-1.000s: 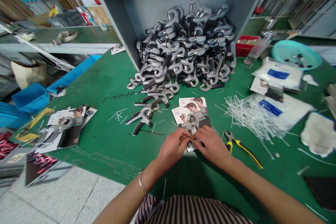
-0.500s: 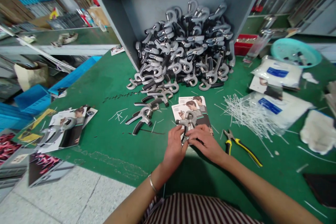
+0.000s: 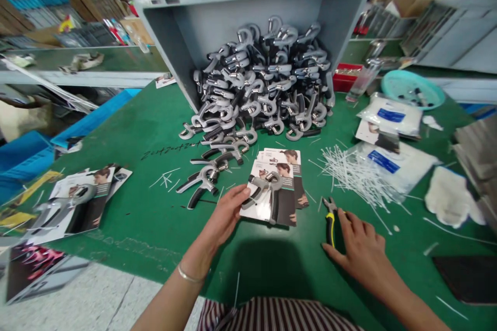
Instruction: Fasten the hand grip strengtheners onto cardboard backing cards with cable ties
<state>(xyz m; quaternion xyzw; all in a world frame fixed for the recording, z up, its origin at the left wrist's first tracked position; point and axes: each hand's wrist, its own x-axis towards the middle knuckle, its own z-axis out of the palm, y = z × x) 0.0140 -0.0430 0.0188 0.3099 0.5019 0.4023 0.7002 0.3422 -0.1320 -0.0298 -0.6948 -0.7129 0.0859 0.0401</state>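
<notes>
Nearer than the card stack (image 3: pixel 285 186), the green table (image 3: pixel 272 258) lies bare to its edge, a wide way in between the left hand (image 3: pixel 227 212) at the stack's left edge and the right hand (image 3: pixel 359 251), fingers spread, on the pliers (image 3: pixel 330 214) just right of the stack. Left of the stack a few loose hand grippers (image 3: pixel 202 181) block a low pass; to its right, past the pliers, scattered cable ties (image 3: pixel 353 170) cover the table. Behind the stack the heap of grippers (image 3: pixel 264 83) spilling from the grey bin (image 3: pixel 186 26) closes the way, leaving a narrow strip.

A grey hand gripper (image 3: pixel 266 189) lies on a printed card (image 3: pixel 286 211) (top of a stack). Yellow-black pliers (image 3: pixel 330 218) lie just beside it.
</notes>
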